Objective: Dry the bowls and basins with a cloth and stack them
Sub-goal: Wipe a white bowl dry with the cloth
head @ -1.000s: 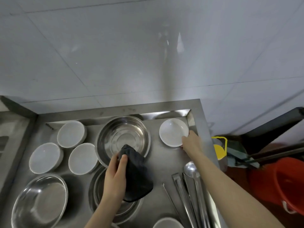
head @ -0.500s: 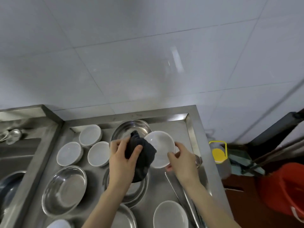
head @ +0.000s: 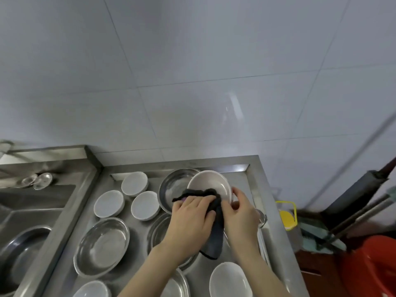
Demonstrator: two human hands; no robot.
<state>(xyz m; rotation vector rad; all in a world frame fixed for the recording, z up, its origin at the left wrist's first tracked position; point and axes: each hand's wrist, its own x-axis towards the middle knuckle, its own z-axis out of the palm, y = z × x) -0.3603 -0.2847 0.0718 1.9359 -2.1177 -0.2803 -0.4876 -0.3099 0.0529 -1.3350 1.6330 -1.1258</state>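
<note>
White bowl, cloth black or perhaps dark grey, plain silver steel basins, pale grey wall tiles, yellow lid, red bucket

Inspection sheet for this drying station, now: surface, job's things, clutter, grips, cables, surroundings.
Surface: steel counter, rimmed, beside a sink.
Job's things: white bowl held tilted above the counter, dark cloth pressed into it; other white bowls grouped at left; steel basins spread about.
Clutter: ladle at the counter's right edge.
Grips: left hand holds the cloth; right hand holds the bowl's rim.
Cables: thin dark line on the wall, cannot tell what.
Surroundings: tiled wall; red bucket; yellow-lidded container.
</note>
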